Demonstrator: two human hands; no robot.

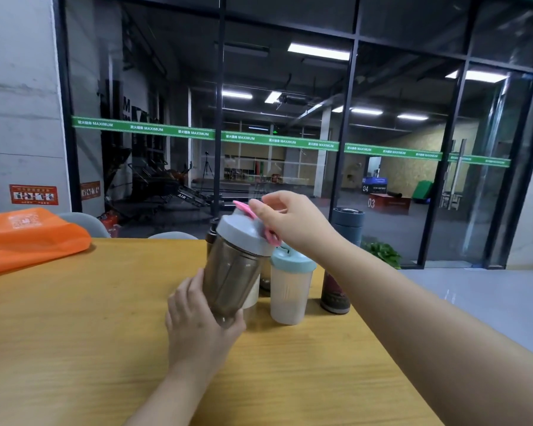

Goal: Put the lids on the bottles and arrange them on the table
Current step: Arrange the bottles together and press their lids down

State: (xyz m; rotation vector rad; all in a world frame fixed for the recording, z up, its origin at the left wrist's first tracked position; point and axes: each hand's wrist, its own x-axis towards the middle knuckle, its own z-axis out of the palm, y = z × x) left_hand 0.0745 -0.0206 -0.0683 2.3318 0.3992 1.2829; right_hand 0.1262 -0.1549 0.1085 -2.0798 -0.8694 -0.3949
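Fingers [260, 210] on shaker bottle [233, 278] lid [243, 233]

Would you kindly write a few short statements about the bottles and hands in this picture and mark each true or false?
1. The left hand grips the lower part of the smoky shaker bottle. True.
2. That bottle stands upright on the wooden table. False: it is held tilted, lifted off the table.
3. The right hand touches the pink flip cap on the bottle's grey lid. True.
4. The white shaker with the light blue lid has no lid. False: its lid is on.
5. An orange bag lies at the table's far left. True.
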